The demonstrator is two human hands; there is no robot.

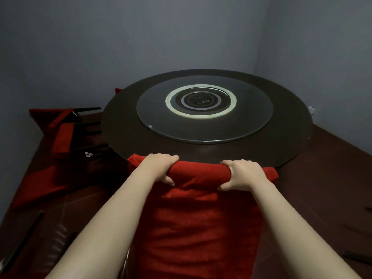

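Red chair cover (197,228), wrinkled, top edge rolled thick; left hand (159,168), right hand (243,174) both grip roll.

Chair cover (193,222): red cloth, matt, coarse weave. Round table (124,125): dark top, dull sheen. Turntable disc (251,117): smooth glass, glossy. Floor (332,178): brown, smooth, faintly glossy.

Your bare arms were extended forward, side by side. Your left hand (159,168) and right hand (242,174) each gripped the red fabric-covered chair back (198,168), fingers over, thumbs beneath.
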